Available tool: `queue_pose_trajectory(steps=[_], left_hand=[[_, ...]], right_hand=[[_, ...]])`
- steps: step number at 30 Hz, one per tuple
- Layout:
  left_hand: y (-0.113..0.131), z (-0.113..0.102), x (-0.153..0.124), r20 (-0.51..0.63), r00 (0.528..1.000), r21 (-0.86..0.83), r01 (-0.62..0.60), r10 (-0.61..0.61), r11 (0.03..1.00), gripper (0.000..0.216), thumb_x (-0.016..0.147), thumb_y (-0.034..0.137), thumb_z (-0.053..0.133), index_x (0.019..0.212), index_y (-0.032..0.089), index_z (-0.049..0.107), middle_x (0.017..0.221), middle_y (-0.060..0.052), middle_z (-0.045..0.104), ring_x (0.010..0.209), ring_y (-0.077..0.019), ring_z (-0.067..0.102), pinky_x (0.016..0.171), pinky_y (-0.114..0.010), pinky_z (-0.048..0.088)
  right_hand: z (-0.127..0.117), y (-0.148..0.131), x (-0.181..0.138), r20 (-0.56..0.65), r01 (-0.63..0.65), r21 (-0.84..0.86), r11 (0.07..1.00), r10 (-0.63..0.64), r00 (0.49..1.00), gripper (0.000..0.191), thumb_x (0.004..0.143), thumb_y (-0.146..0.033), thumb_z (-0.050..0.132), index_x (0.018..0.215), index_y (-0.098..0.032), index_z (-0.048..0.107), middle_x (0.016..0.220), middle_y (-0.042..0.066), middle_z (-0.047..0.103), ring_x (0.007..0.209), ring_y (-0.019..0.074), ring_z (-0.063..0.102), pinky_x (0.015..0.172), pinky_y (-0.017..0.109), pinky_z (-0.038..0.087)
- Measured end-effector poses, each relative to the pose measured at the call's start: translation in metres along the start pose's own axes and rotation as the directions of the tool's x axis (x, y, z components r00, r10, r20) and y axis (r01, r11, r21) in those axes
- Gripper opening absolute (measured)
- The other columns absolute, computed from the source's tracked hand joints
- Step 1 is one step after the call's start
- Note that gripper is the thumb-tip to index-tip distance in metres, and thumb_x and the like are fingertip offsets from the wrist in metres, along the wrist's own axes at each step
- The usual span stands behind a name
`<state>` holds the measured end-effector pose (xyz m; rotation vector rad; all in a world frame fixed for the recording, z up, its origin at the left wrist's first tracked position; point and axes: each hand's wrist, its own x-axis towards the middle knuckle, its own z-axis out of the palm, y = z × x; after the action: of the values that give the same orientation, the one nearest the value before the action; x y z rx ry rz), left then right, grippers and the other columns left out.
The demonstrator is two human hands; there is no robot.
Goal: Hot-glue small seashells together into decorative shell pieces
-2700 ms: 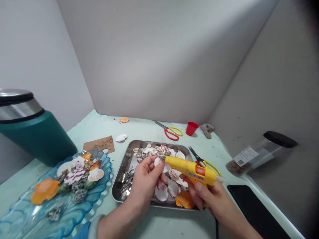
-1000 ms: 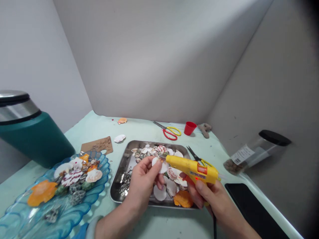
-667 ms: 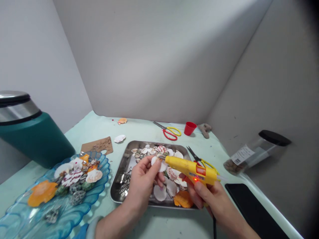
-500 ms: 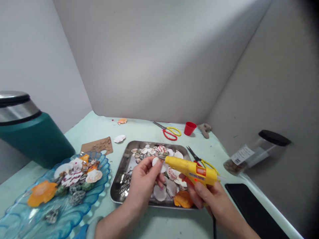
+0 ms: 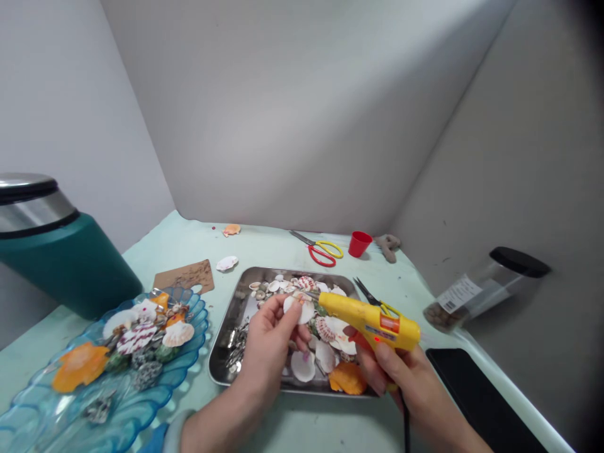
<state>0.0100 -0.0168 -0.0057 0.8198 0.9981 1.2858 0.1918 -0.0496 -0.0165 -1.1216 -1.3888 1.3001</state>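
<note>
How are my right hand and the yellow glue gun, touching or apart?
Touching. The head view shows your right hand closed around the lower part of the yellow glue gun.

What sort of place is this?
Probably a craft workspace: the right hand holds a yellow, pistol-shaped glue gun, and a rectangular metal tray of mostly white seashells sits on a pale green tabletop.

From my remote seat, I see the yellow pistol-shaped plastic glue gun [image 5: 361, 314] as smooth, the silver rectangular metal tray [image 5: 218, 360] as glossy, the blue scalloped translucent dish [image 5: 136, 412] as shiny, the teal cylindrical bottle [image 5: 63, 267] as matt.
</note>
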Motion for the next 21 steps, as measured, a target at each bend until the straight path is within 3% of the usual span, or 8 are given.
queue_pose_trajectory(steps=[3, 6, 10, 13, 15, 18, 21], left_hand=[[0.000, -0.001, 0.002, -0.018, 1.000, -0.050, 0.019, -0.020, 0.999, 0.023, 0.075, 0.035, 0.064, 0.081, 0.016, 0.052, 0.047, 0.004, 0.057, 0.038, -0.0065, 0.047, 0.041, -0.016, 0.037], [0.001, -0.001, 0.003, -0.028, 0.999, -0.079, 0.019, -0.021, 0.997, 0.026, 0.074, 0.036, 0.065, 0.083, 0.016, 0.052, 0.047, 0.004, 0.057, 0.037, -0.0062, 0.046, 0.040, -0.015, 0.035], [0.001, -0.002, 0.004, -0.044, 0.999, -0.085, 0.022, -0.025, 0.996, 0.026, 0.073, 0.037, 0.065, 0.082, 0.016, 0.053, 0.044, 0.005, 0.055, 0.035, -0.0049, 0.042, 0.038, -0.014, 0.031], [0.000, -0.003, 0.004, -0.039, 0.999, -0.088, 0.001, -0.004, 0.996, 0.025, 0.074, 0.035, 0.065, 0.084, 0.015, 0.054, 0.044, 0.006, 0.053, 0.036, -0.0041, 0.040, 0.037, -0.013, 0.030], [-0.001, -0.004, 0.004, -0.024, 1.000, -0.095, -0.014, 0.011, 0.995, 0.024, 0.076, 0.034, 0.064, 0.086, 0.015, 0.055, 0.045, 0.006, 0.053, 0.036, -0.0040, 0.040, 0.037, -0.013, 0.031], [-0.001, -0.004, 0.003, -0.013, 1.000, -0.107, -0.023, 0.021, 0.994, 0.021, 0.077, 0.032, 0.062, 0.086, 0.015, 0.055, 0.047, 0.007, 0.052, 0.036, -0.0034, 0.040, 0.036, -0.014, 0.031], [0.000, -0.003, 0.002, 0.011, 0.999, -0.122, -0.029, 0.030, 0.992, 0.020, 0.076, 0.031, 0.065, 0.084, 0.015, 0.055, 0.053, 0.007, 0.054, 0.037, -0.0025, 0.040, 0.036, -0.014, 0.031]], right_hand=[[-0.005, -0.003, 0.002, -0.069, 0.046, -0.101, 0.994, -0.053, 0.996, 0.046, 0.084, -0.056, 0.049, 0.055, -0.019, 0.048, 0.048, -0.002, 0.042, 0.046, 0.0120, 0.038, 0.046, 0.026, 0.031], [-0.014, -0.007, 0.003, -0.161, 0.117, -0.401, 0.909, -0.196, 0.967, 0.025, 0.080, -0.043, 0.060, 0.082, -0.019, 0.062, 0.068, 0.003, 0.061, 0.060, 0.0183, 0.052, 0.054, 0.028, 0.040], [-0.018, -0.013, 0.003, 0.065, 0.222, -0.773, 0.594, -0.274, 0.960, 0.035, 0.075, -0.018, 0.059, 0.110, -0.020, 0.059, 0.098, 0.008, 0.068, 0.080, 0.0248, 0.061, 0.070, 0.034, 0.045], [-0.008, -0.017, 0.005, 0.178, 0.251, -0.895, 0.369, -0.222, 0.959, 0.040, 0.073, -0.014, 0.057, 0.113, -0.017, 0.058, 0.099, 0.011, 0.068, 0.086, 0.0280, 0.062, 0.074, 0.039, 0.045], [0.000, -0.020, 0.007, 0.196, 0.236, -0.932, 0.273, -0.166, 0.966, 0.036, 0.074, -0.015, 0.058, 0.110, -0.017, 0.059, 0.095, 0.011, 0.068, 0.086, 0.0284, 0.062, 0.074, 0.040, 0.046], [0.006, -0.027, 0.007, 0.191, 0.210, -0.954, 0.213, -0.105, 0.976, 0.031, 0.077, -0.025, 0.063, 0.108, -0.019, 0.061, 0.092, 0.009, 0.067, 0.086, 0.0284, 0.060, 0.073, 0.041, 0.046], [0.002, -0.040, 0.005, 0.251, 0.262, -0.933, 0.245, -0.077, 0.965, 0.035, 0.074, -0.039, 0.069, 0.106, -0.024, 0.063, 0.088, 0.006, 0.065, 0.085, 0.0267, 0.059, 0.074, 0.039, 0.045]])
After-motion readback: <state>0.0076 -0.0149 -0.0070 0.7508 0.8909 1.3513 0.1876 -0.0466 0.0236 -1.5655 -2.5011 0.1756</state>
